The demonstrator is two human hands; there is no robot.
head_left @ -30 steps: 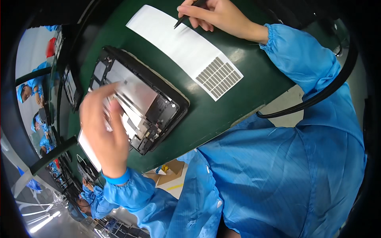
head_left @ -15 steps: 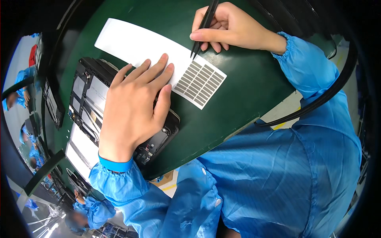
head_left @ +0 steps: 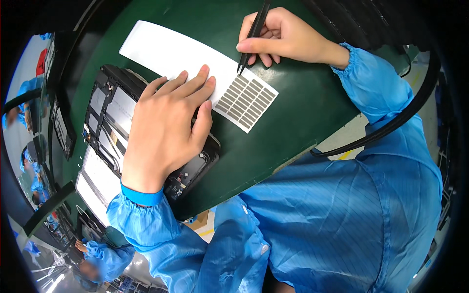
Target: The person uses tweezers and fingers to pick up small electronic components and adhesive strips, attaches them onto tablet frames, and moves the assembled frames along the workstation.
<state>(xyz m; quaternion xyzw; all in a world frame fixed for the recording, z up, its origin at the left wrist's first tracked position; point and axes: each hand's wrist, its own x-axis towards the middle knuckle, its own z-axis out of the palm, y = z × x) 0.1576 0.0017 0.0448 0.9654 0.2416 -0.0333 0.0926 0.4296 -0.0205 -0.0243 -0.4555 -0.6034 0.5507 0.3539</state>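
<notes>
My left hand (head_left: 163, 129) spreads over the paper (head_left: 178, 49); my right hand (head_left: 286, 36) pinches tweezers (head_left: 255, 30). Thin stickers (head_left: 246, 100) probably bend: grip corners.

PLACE: electronics assembly workshop | green workbench (head_left: 254, 154) | opened-up electronic device (head_left: 98, 99) | co-workers (head_left: 113, 259) dressed in blue

Coat (head_left: 337, 210): bright blue, slight sheen, fine darker pinstripes, creased
Buttons (head_left: 265, 249): pale, round, along front opening
Sleeves (head_left: 378, 88): same blue, long, loose, puffed
Cuffs (head_left: 343, 57): gathered, ruffled edge
Band (head_left: 141, 197): left wrist, smooth, plain blue
</notes>
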